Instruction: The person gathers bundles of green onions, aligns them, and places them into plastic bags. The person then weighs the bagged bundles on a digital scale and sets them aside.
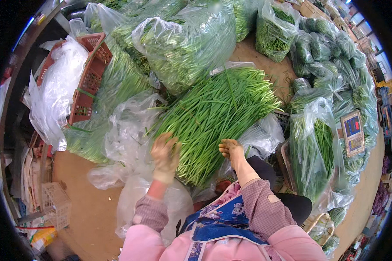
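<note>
A large heap of Chinese chives or similar long green stems [212, 107] lies before me on plastic sheeting. My left hand [165, 153], in a pale glove and a little blurred, is at the heap's near left edge with its fingers apart. Nothing shows in its fingers. By the near right edge is my right hand [232, 150], also gloved, with its fingers curled toward the leaves. Whether it grips any stems is not clear. Crumpled clear plastic [130, 127] spreads left of the heap, and more plastic [264, 132] shows beneath its right side.
A large bag of greens [186, 49] stands behind the heap. At left, a red-brown plastic crate [89, 78] carries white plastic bags [62, 78]. On the right are a bag of chives [313, 153], a digital scale display [352, 132] and several bagged greens [330, 49].
</note>
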`<action>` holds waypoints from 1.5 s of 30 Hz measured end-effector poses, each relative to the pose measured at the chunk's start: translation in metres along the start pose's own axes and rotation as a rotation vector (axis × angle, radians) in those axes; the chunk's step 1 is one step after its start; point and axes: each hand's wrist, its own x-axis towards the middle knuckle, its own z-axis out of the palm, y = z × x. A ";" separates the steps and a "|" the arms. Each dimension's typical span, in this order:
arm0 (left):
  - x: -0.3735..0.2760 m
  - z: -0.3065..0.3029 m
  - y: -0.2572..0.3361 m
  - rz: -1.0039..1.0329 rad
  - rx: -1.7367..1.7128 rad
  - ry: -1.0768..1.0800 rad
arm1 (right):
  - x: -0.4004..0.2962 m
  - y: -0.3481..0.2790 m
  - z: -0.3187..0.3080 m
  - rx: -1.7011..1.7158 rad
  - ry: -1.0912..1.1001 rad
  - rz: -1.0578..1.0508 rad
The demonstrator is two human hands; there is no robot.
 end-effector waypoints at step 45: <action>-0.200 0.120 0.066 -0.270 -0.058 -0.960 | -0.016 0.055 0.013 -0.460 -0.227 0.447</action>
